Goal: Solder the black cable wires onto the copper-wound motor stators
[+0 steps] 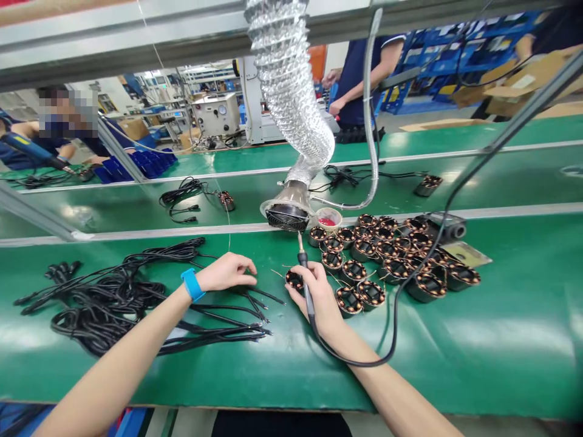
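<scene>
My right hand [319, 297] holds a soldering iron [308, 291], its tip pointing up towards the fume extractor hood [288, 212]. The fingers of that hand also touch a copper-wound motor stator [294, 279] on the green bench [282, 376]. To the left, my left hand [231, 271], with a blue band at the wrist, hovers above the ends of black cables [122, 297]; its thumb and fingers are apart with nothing visible between them. Several more stators [364, 249] stand grouped to the right of my right hand.
A roll with a red centre [328, 220] sits behind the stators, near a soldering iron stand [450, 227]. The iron's black cord loops over my right forearm. A silver duct [291, 85] hangs overhead. Co-workers [364, 79] stand beyond a conveyor [255, 182].
</scene>
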Available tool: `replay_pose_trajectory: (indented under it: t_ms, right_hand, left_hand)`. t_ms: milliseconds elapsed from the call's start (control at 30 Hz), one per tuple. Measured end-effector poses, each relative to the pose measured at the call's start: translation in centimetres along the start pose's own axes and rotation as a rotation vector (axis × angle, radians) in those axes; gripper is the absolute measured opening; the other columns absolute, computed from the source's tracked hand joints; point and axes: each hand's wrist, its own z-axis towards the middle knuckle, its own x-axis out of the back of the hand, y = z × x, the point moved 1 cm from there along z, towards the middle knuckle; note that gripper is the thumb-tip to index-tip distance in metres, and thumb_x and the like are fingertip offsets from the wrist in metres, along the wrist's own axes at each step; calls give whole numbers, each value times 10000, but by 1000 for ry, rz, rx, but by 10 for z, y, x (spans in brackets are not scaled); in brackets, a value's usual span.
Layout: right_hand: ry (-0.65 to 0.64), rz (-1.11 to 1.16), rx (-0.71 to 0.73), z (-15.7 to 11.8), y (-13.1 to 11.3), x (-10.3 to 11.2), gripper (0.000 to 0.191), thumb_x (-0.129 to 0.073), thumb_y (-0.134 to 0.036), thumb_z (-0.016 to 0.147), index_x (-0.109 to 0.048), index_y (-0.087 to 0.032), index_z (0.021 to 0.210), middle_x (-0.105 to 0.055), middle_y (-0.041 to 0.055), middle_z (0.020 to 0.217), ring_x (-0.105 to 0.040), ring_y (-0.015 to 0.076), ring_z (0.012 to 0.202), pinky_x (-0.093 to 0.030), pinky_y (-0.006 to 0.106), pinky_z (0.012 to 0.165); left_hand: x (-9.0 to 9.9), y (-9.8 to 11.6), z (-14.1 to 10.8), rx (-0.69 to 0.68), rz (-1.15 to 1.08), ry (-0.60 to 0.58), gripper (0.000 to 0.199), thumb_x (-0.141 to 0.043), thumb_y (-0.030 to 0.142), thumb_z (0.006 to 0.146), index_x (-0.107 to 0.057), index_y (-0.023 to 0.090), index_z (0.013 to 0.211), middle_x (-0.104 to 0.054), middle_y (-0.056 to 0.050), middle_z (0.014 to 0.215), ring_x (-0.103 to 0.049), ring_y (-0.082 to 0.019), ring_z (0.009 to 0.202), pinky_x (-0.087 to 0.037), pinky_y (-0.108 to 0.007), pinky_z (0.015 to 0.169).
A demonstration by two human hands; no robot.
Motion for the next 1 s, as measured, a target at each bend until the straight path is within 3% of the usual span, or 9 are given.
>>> replay_pose_trajectory:
  t_ms: [100,167,333,500,633,733,867,1000]
  right_hand:
    - [-6,80,-2,2,0,-3,291,-572,-160,875,-549,-247,1151,-470,57,1105,-620,158,872,-543,306,818]
    - [1,122,10,3,1,-6,309,-568,-142,860,-551,-248,1150,-477,57,1104,-616,160,888,-541,312,838]
    - [29,162,17,5,2,-9,362,-578,-115,817,-568,-253,1151,-499,49,1089,-612,158,885,-545,307,824]
    - [10,200,50,7,2,-9,400,-571,-77,780,-562,-252,1140,-503,41,1058,-601,164,921,-529,299,838]
    - [1,189,31,7,3,-9,420,-578,-61,778,-548,-252,1150,-501,42,1078,-601,164,944,-523,296,861]
    - [-1,185,22,5,3,-10,429,-598,-80,787,-535,-259,1172,-495,49,1118,-601,176,980,-524,315,889]
    - [-9,173,20,2,4,-12,417,-624,-118,811,-530,-268,1188,-482,55,1149,-599,183,994,-524,333,899]
    - [-31,158,9,3,5,-11,344,-587,-127,849,-541,-257,1164,-484,52,1124,-600,169,966,-517,317,889]
  left_hand:
    - [-17,20,18,55,-258,188,406,-536,511,878,-691,147,789,-535,16,606,-438,-117,576,-324,-232,557]
    - [-28,31,27,42,-368,242,395,-534,493,877,-670,141,761,-576,0,651,-459,-124,604,-345,-238,577]
    - [-39,38,32,42,-422,195,365,-512,453,885,-661,148,751,-603,-14,664,-486,-135,617,-368,-251,594]
    - [-40,43,34,24,-652,95,336,-566,452,861,-681,146,783,-703,-63,813,-604,-181,774,-457,-280,752]
    - [-39,39,32,89,-561,192,366,-565,457,871,-710,141,756,-695,-47,736,-595,-171,710,-454,-276,714]
    - [-40,27,26,112,-495,280,319,-581,442,872,-733,162,860,-713,-46,825,-621,-179,782,-470,-277,749]
    - [-49,17,25,43,-479,215,269,-592,411,869,-717,176,835,-700,-64,904,-626,-189,868,-480,-283,811]
    - [-51,27,33,18,-596,205,293,-549,415,891,-655,161,792,-671,-58,859,-604,-177,829,-465,-277,803]
